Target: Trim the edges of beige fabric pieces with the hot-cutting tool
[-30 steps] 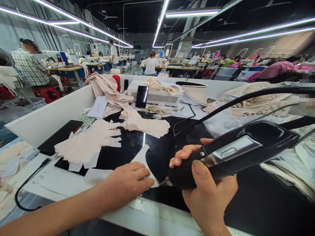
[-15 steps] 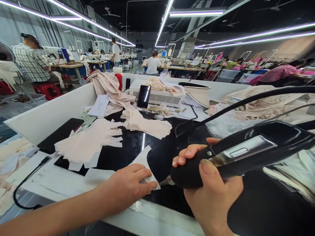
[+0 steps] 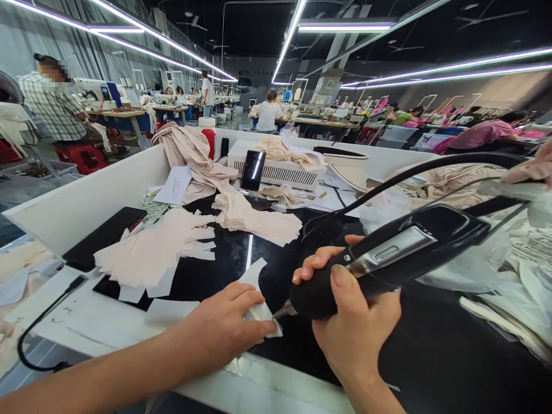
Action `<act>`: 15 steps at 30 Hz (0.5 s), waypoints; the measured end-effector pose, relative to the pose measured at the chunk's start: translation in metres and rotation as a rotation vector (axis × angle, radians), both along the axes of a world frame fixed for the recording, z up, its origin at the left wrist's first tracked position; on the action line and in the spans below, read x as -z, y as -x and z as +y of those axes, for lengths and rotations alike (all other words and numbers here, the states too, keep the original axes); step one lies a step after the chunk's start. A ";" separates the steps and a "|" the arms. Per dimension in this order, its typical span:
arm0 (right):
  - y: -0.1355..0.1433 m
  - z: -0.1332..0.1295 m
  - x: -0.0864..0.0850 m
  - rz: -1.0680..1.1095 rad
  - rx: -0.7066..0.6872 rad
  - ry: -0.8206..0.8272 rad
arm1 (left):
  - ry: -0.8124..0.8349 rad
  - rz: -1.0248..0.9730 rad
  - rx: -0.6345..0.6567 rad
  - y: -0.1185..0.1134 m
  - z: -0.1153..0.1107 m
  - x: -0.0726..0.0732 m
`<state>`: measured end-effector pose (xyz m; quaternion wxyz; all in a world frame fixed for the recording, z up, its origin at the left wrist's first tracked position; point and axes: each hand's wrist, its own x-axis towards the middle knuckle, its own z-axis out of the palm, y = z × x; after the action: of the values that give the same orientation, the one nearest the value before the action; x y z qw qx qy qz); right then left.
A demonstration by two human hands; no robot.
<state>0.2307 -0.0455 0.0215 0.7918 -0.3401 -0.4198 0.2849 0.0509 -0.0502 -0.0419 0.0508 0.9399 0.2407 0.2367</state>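
Observation:
My right hand is wrapped round a black corded handheld tool with a silver panel on its side. From its rounded front end a thin metal tip reaches the edge of a small cream cut piece of fabric. My left hand grips this piece against the black glossy tabletop, its thumb near the tip and its fingers bent over the piece. Beyond my left hand lie a fanned pile of cream fabric pieces and a neater stack of cream pieces.
At the right edge, another person's hand holds clear plastic by the tool's cable. A phone leans against a white vented box. A black flat device lies left. White boards wall the table.
My right hand and the tool have moved slightly left, bringing the tip to the fabric piece's edge. Another person's hand has appeared at the right. My left hand has barely moved.

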 end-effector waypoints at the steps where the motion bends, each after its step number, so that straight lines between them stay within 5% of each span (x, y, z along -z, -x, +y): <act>1: 0.000 0.001 -0.001 0.006 0.007 -0.002 | 0.002 -0.003 0.000 0.000 0.001 0.001; 15: 0.004 0.009 0.003 -0.039 -0.021 -0.013 | -0.005 -0.051 -0.032 -0.002 -0.007 0.004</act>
<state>0.2264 -0.0366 0.0188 0.7828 -0.3360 -0.4403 0.2836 0.0530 -0.0573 -0.0460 0.0510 0.9298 0.2536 0.2618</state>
